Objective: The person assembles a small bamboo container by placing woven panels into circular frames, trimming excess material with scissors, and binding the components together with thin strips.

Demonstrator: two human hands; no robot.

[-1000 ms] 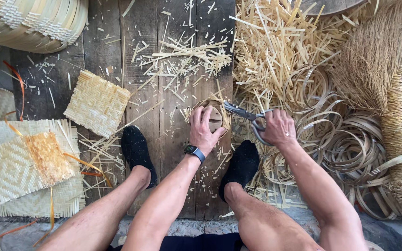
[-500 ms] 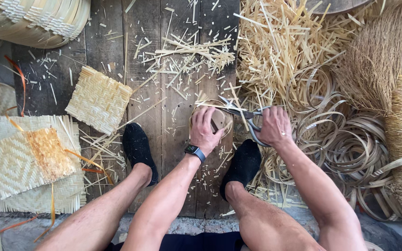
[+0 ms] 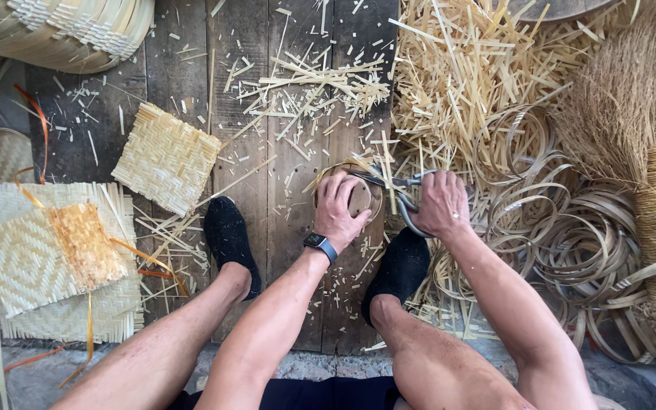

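The small round woven piece (image 3: pixel 360 193) sits on the dark plank floor (image 3: pixel 248 137) between the person's two black shoes, under the left hand (image 3: pixel 337 210). That hand's grip is closed over its near rim, fingers spread across the top, so most of the piece is hidden; only the far arc and a few loose strip ends show. Just right of this grip, the right hand (image 3: pixel 442 203) is closed through the handles of a pair of metal scissors (image 3: pixel 392 186), whose blades reach left to the rim of the piece; how far the blades stand apart cannot be made out. A dark watch (image 3: pixel 320 246) rides the left wrist.

No package, label or sign shows. Beyond the grips lies a scatter of cut bamboo strips (image 3: pixel 320 80), thickening to a heap (image 3: pixel 465 68) up and to the right. Further right are coiled bamboo hoops (image 3: pixel 571 228) and a straw broom (image 3: pixel 647 152), its end cut off by the frame. To the left of the grips lies a square woven mat (image 3: pixel 167 158), then a larger stack of woven mats (image 3: pixel 47 262) with orange strips, and at the far upper left a big woven basket (image 3: pixel 62 26), only partly in frame.

Both forearms run down and forward from bare knees, the left crossing inward.
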